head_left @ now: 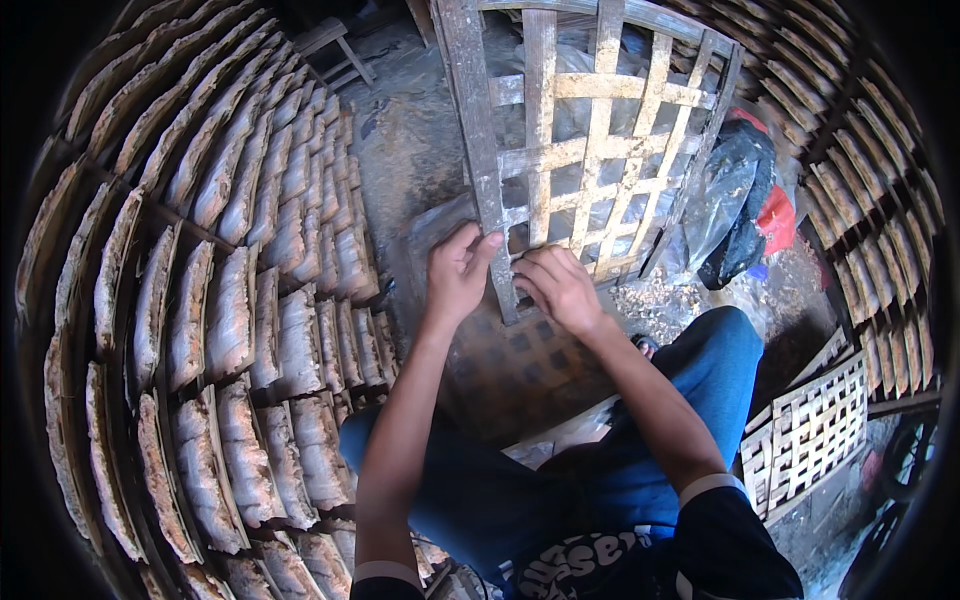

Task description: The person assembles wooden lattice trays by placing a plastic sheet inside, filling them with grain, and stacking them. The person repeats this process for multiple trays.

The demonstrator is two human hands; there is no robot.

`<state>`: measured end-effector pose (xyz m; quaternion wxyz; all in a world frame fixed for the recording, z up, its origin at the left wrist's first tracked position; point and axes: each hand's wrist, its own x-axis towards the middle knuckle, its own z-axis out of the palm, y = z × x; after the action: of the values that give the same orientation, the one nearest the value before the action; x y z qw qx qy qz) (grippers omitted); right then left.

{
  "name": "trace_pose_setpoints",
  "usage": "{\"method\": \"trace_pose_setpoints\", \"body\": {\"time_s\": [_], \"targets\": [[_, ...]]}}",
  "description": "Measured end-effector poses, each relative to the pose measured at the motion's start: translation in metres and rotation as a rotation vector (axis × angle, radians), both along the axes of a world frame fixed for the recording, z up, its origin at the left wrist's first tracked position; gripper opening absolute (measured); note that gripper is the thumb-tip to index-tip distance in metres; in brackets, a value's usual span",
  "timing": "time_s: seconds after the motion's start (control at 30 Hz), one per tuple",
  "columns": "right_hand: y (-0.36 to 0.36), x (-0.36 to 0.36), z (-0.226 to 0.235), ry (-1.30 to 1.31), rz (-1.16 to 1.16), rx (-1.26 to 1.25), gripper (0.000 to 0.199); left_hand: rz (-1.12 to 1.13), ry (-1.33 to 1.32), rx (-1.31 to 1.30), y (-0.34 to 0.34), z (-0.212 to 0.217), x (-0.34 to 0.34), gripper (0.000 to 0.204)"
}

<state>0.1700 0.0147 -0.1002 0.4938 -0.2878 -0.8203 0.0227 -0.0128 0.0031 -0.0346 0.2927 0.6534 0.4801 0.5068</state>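
We hold the lattice frame (590, 140) upright before our knees, left hand (455, 272) pinching its side rail, right hand (560, 288) gripping the bottom slats, seemingly mid-lift, needing a steady two-handed carry

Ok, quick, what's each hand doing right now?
Left hand: closed, gripping the side rail of the wooden lattice frame.
Right hand: fingers curled against the frame's lower edge; whether it fully grips cannot be told.
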Motion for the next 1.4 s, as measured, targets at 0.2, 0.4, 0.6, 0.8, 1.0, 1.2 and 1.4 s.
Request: {"method": "trace_pose_setpoints", "body": {"time_s": [0.2, 0.4, 0.6, 0.8, 1.0, 1.2, 1.4], "targets": [[0.003, 0.006, -0.001, -0.162, -0.057, 0.107, 0.023, 0.009, 0.067, -0.013, -0.003, 0.009, 0.004, 0.016], [-0.002, 0.012, 0.003, -0.170, -0.066, 0.005, 0.011, -0.043, -0.030, 0.015, 0.004, 0.000, 0.009, 0.019], [-0.005, 0.087, 0.028, 0.021, -0.271, -0.474, 0.010, 0.020, 0.025, 0.046, 0.012, -0.016, 0.002, 0.024], [0.057, 0.299, 0.040, -0.191, -0.934, -0.641, 0.020, -0.017, -0.019, -0.038, 0.013, -0.013, 0.005, 0.024], [0.012, 0.444, -0.043, -0.509, -1.351, -0.915, 0.032, -0.062, -0.027, -0.017, 0.019, -0.011, 0.023, 0.025], [0.031, 0.284, 0.029, -0.548, -0.872, -0.984, 0.033, 0.091, -0.155, -0.063, 0.007, -0.010, 0.022, 0.027], [-0.004, 0.129, -0.038, -0.593, -0.458, -1.169, 0.048, 0.225, -0.557, 0.037, 0.024, -0.014, 0.034, 0.028]]}}
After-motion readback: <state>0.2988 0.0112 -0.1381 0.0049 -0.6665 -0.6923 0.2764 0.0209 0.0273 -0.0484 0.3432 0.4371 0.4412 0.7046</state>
